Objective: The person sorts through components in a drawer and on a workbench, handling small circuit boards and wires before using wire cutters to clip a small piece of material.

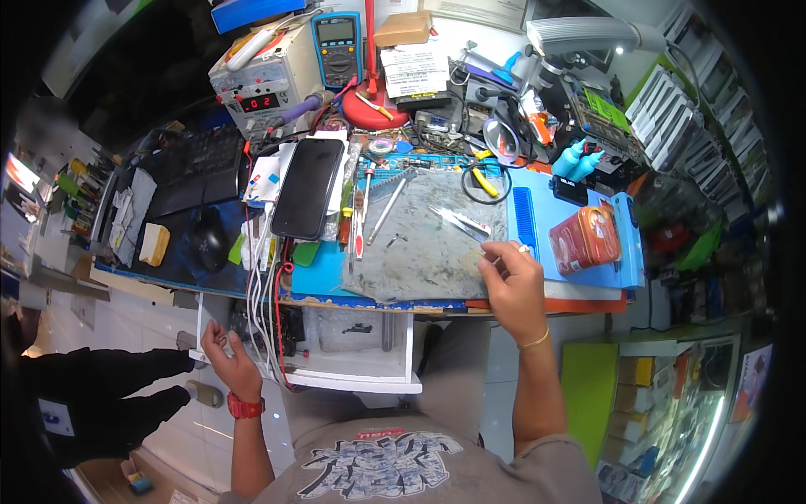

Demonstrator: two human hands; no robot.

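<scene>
My right hand [512,281] is at the right part of a grey, stained mat [420,269], fingers loosely bent and thumb apart, with its fingertips just below pale-handled tweezers [468,225]; whether it touches them I cannot tell. My left hand [231,357] hangs half open at the left side of a white open drawer [353,378], beside white cables [260,302], with nothing visible in it. A black phone [306,186] lies left of the mat, near screwdrivers [344,224] and a silver rod-like tool [386,210]. A blue comb-like piece [525,218] and a red tin [585,239] are at the right.
A power supply [260,80], multimeter [336,50], magnifier [501,139] and cyan bottles [571,160] crowd the back. A keyboard [189,164] and mouse [207,239] are left. Another person in dark trousers [109,378] is at lower left. A glass display case [672,412] stands at lower right.
</scene>
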